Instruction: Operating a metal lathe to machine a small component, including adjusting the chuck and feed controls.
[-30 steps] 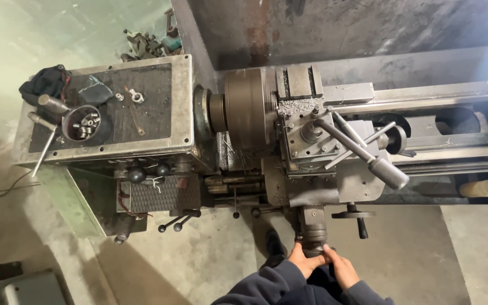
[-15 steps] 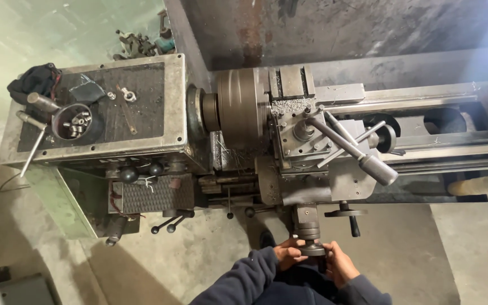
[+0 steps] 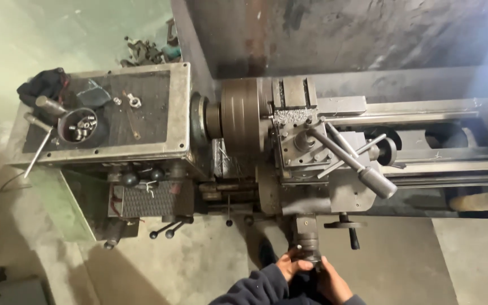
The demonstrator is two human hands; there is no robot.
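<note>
Compared with the frame one second ago, the head camera has moved a little to the left and lower, so the lathe (image 3: pixel 266 147) sits more in the centre, and both hands have stayed at the same handle under the carriage.

In the head view, the left hand (image 3: pixel 290 263) and the right hand (image 3: pixel 330 280) meet at the cross-slide handle (image 3: pixel 307 240), a dark cylindrical part that sticks out from the front of the carriage toward the person. The fingers of both hands are curled around the lower end of this handle and clamped on it; the dark blue sleeves (image 3: pixel 255 289) cover the wrists. Just right of it is a small handwheel (image 3: pixel 343 225).

About progress, I judge that the work is in the middle: the hands are adjusting the handle, the tool post (image 3: pixel 303 144) stands just beside the chuck (image 3: pixel 244 121), and I cannot see any workpiece in the chuck. The long lever (image 3: pixel 351 164) on the tool post is not touched.

On top of the headstock (image 3: pixel 142 107) lies a round tin with small parts (image 3: pixel 77 125), a dark cloth (image 3: pixel 43 85) and some loose tools. The floor (image 3: pixel 199 265) is grey dusty concrete, and the wall (image 3: pixel 340 34) behind the machine is dark and stained.
</note>
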